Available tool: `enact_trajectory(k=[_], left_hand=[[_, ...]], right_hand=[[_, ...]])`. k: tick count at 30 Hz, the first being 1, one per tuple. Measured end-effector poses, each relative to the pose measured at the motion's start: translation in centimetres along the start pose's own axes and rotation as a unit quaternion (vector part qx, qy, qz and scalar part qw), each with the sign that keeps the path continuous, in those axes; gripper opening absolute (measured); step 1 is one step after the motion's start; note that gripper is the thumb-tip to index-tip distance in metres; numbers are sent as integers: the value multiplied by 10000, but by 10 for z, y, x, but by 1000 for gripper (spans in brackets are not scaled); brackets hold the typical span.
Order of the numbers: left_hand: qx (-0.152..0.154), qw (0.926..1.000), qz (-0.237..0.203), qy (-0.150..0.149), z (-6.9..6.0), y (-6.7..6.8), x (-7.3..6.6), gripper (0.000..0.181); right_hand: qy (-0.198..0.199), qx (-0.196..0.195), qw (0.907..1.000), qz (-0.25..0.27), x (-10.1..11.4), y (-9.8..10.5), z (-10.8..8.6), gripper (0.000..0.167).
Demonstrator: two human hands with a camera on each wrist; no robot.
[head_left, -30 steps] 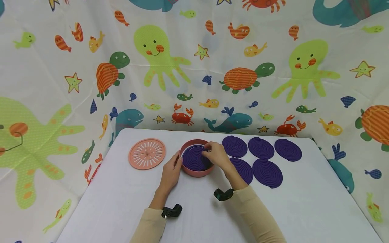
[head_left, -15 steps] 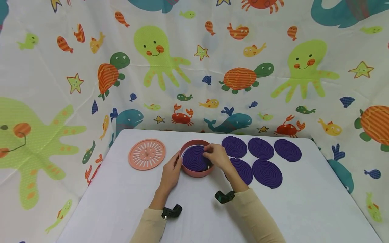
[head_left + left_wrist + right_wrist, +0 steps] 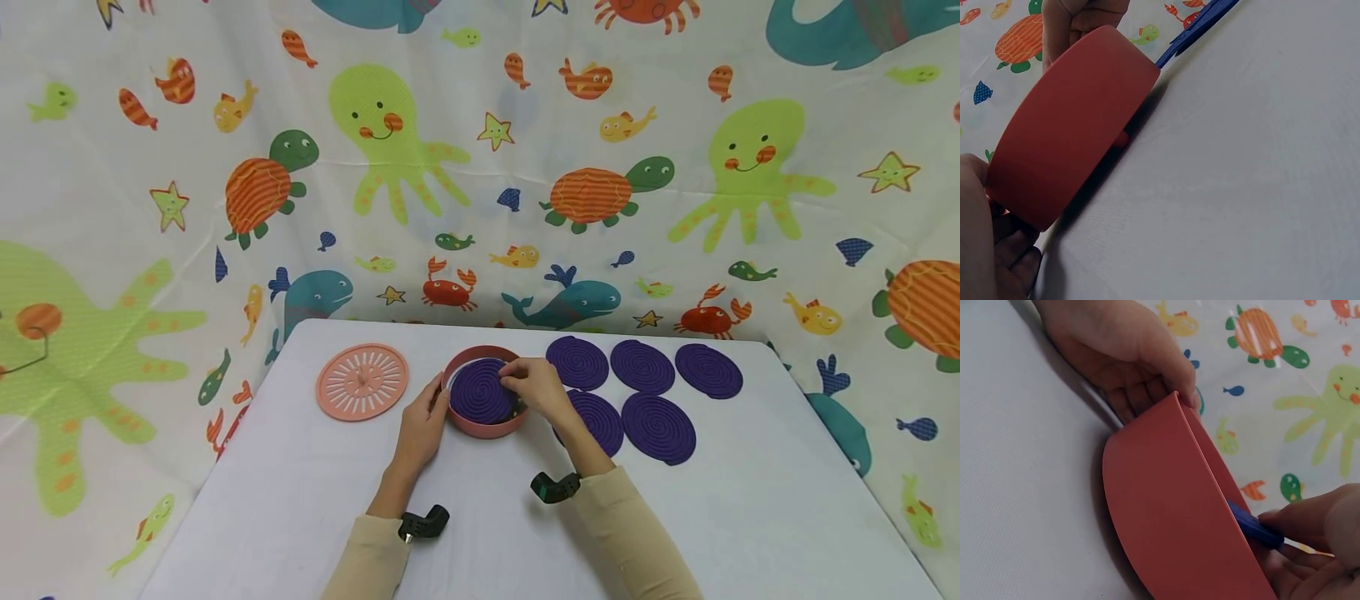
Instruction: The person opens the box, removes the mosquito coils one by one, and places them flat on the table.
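Observation:
A round coral-red container (image 3: 486, 431) stands mid-table, with a purple spiral coaster (image 3: 478, 393) lying tilted in its mouth. My left hand (image 3: 422, 425) grips the container's left side; in the right wrist view the left hand (image 3: 1125, 353) has its thumb over the rim and fingers against the outer wall. With my right hand (image 3: 540, 388) I pinch the coaster's right edge. That blue-looking edge (image 3: 1259, 530) shows between thumb and fingers in the right wrist view. From the left wrist view, the container's wall (image 3: 1079, 125) hides the coaster inside.
Several purple spiral coasters (image 3: 643, 367) lie flat in two rows to the right of the container. A coral slotted lid (image 3: 363, 381) with a small centre knob lies at left. Behind the white table (image 3: 300, 500) hangs a curtain (image 3: 480, 183) printed with sea animals.
The coaster in the container has shifted slightly under my right hand, its lower right edge standing a little differently. My left hand keeps its place on the container.

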State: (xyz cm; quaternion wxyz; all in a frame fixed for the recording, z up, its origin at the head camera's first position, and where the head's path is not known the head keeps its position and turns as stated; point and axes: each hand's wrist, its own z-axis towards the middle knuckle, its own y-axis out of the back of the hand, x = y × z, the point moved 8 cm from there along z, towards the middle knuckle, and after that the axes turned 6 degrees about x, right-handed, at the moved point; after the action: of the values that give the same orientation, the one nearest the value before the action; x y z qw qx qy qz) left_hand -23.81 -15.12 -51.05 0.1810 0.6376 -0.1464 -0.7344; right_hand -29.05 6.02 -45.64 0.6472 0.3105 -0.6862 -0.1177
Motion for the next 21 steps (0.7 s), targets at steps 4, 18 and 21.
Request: enact_trajectory(k=[4, 18, 21], left_hand=[[1, 10000, 19, 4, 1, 0, 2, 48], [25, 10000, 28, 40, 4, 1, 2, 48], [28, 10000, 18, 45, 4, 2, 2, 48]], right_hand=[[20, -72, 10000, 27, 1, 0, 0, 11], [100, -400, 9990, 163, 0, 7, -6, 11], [160, -485, 9985, 186, 0, 10, -8, 11]])
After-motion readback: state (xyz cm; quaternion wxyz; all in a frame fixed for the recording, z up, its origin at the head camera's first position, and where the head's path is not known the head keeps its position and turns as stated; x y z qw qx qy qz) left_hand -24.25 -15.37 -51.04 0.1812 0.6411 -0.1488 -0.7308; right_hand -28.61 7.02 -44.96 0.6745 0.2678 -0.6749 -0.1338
